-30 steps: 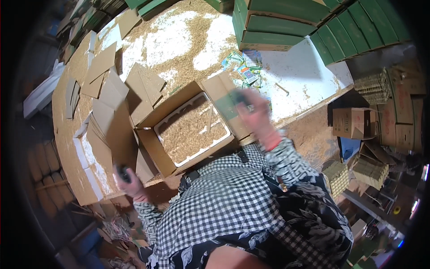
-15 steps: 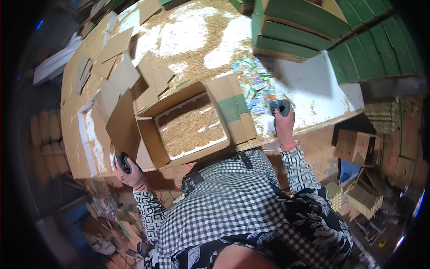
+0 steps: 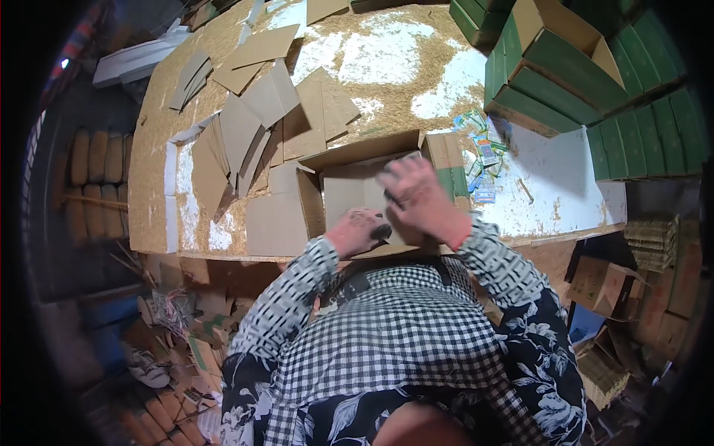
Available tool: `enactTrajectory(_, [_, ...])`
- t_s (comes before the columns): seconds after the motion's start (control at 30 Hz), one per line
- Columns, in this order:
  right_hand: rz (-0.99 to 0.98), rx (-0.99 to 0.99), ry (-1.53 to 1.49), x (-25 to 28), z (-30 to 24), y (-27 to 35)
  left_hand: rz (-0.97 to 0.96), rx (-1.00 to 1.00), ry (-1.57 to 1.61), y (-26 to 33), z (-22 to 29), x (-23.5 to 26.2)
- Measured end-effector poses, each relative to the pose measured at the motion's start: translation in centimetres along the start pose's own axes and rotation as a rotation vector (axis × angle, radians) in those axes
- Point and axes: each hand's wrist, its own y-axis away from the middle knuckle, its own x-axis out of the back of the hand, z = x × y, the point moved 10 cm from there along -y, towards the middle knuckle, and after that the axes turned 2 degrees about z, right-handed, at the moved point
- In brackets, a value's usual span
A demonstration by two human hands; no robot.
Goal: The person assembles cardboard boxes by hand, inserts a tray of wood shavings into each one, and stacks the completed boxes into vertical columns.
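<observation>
Inside the open box (image 3: 312,207) at the table (image 3: 561,195)'s near edge lies a cardboard sheet (image 3: 344,187), under the left hand (image 3: 360,230) and right hand (image 3: 422,202). Whether their fingers grip it, I cannot tell. Uneven pressing could jam or crease it.

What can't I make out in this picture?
In the head view:
Bottom of the open box: hidden under the cardboard sheet.
Fingers of the right hand: blurred.
Whether the left hand grips anything: its back hides the palm.
Print on the small packets: too small.
Rightmost green boxes: cut off by the dark rim.
</observation>
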Motion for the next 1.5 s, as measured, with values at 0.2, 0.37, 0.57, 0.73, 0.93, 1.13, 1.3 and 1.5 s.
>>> enactTrajectory(0.2, [0.127, 0.012, -0.155, 1.1, 1.7, -0.7, -0.171, 0.221, 0.480, 1.5, -2.4, 2.2])
enactTrajectory(0.37, [0.056, -0.681, -0.839, -3.0, 11.4, 7.1, 0.427, 0.758, 0.605, 11.1, -12.6, 10.3])
enactTrajectory(0.57, [-0.016, -0.412, -0.205, -4.4, 7.5, 2.4, 0.357, 0.908, 0.443, 7.7, -14.2, -1.5])
enactTrajectory(0.73, [0.312, -0.775, -0.979, -9.1, 11.4, 7.1, 0.545, 0.783, 1.049, 8.2, -15.4, -2.4])
enactTrajectory(0.93, [0.465, -0.843, -1.433, 1.7, 12.4, 6.5, 0.584, 0.551, 1.265, 0.2, -11.3, 5.2])
enactTrajectory(1.13, [1.006, -0.331, -1.537, 27.3, 26.0, 20.1, 0.624, -0.159, 0.987, -22.9, 2.8, 18.9])
enactTrajectory(1.3, [1.226, -0.329, -1.009, 42.0, 36.3, 26.4, 0.474, -0.081, 0.504, -38.0, 8.6, 16.2])
enactTrajectory(1.5, [1.063, -0.433, -0.679, 37.6, 46.6, 24.1, 0.427, -0.014, 0.678, -37.7, 8.0, 10.3])
